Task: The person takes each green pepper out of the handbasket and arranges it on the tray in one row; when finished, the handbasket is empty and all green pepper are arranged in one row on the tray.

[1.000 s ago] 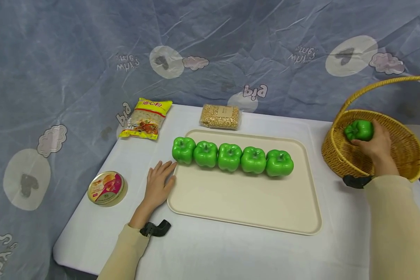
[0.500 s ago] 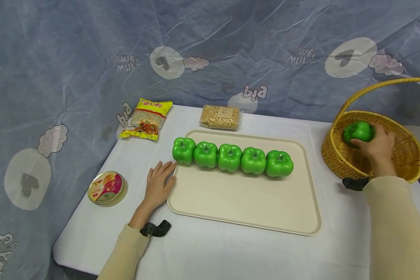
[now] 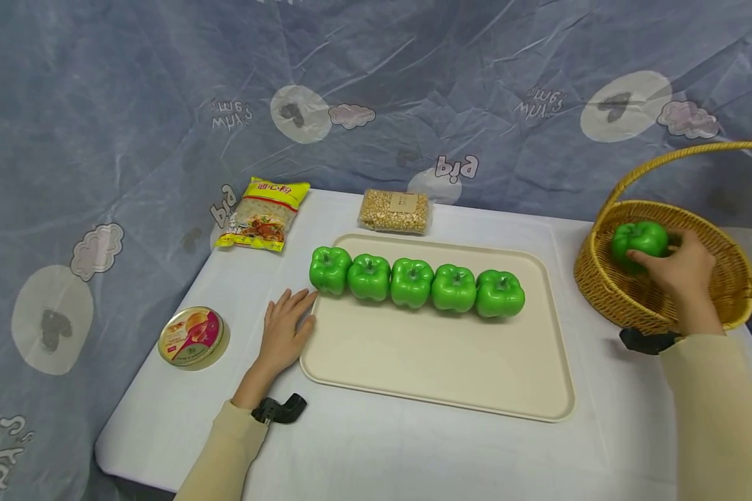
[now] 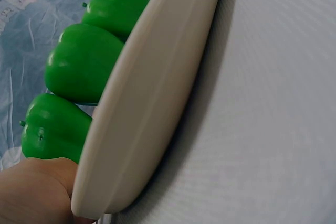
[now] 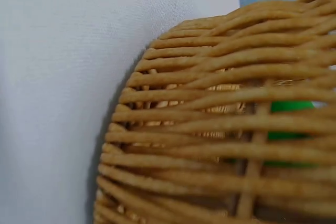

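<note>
Inside the wicker basket (image 3: 608, 292) at the right, my right hand (image 3: 683, 268) grips a green bell pepper (image 3: 640, 240), thumb along its near side and fingers at its right. The right wrist view has the basket's woven wall (image 5: 210, 129) in front, with a bit of green pepper (image 5: 291, 116) showing through the gaps. My left hand (image 3: 282, 330) rests flat with spread fingers at the left edge of the beige tray (image 3: 439, 369). Several green bell peppers (image 3: 411, 283) stand in a row along the tray's far half, the leftmost (image 3: 330, 270) just beyond my left fingertips.
A yellow food bag (image 3: 266, 212) lies at the table's back left, and a clear pack of golden grains (image 3: 393, 211) sits behind the tray. A round tin (image 3: 193, 337) stands left of my left hand. The basket's tall handle (image 3: 683, 151) arches over its opening.
My right hand has shifted slightly right. The pepper in the basket has moved a little left and looks larger and brighter. The left hand and the row of peppers stay put.
</note>
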A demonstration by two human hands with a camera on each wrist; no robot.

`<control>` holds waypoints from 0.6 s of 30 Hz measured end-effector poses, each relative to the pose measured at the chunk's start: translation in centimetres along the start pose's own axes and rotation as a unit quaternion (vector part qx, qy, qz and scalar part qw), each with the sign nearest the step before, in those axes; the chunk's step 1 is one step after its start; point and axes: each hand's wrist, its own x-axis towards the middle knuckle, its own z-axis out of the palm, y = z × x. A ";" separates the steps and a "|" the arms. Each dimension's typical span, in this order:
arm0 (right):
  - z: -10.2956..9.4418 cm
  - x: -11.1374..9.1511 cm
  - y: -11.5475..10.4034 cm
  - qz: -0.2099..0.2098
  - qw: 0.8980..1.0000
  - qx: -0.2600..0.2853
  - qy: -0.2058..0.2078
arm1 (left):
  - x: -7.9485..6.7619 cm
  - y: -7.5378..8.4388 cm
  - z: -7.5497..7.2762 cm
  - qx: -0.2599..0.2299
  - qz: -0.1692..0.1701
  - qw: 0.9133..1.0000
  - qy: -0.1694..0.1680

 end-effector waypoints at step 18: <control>-2.6 -5.9 0.5 0.047 0.996 0.035 0.060 | -0.1 -0.1 0.2 0.001 0.003 1.000 0.003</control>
